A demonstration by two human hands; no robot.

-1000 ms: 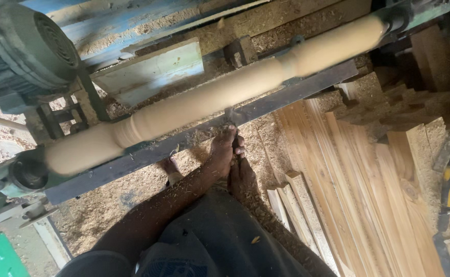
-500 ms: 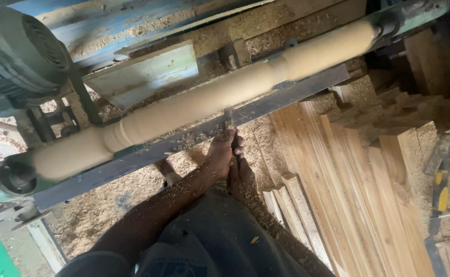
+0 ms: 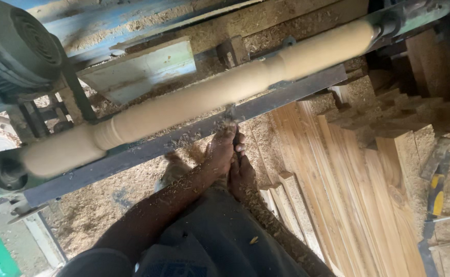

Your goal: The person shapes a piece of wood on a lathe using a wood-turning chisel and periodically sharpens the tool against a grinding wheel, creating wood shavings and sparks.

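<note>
one spindle [image 3: 194, 100] | one chisel [image 3: 233, 119] | left hand [image 3: 221, 151], right hand [image 3: 242, 177] gripping it

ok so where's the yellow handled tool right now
In the head view the yellow-handled tool lies at the far right on the sawdust, just right of the stacked wooden slats, well clear of both hands.

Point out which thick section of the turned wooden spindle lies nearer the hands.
Neither thick end: the hands hold the tool at the slimmer middle stretch of the spindle, between the two thicker ends.
</note>
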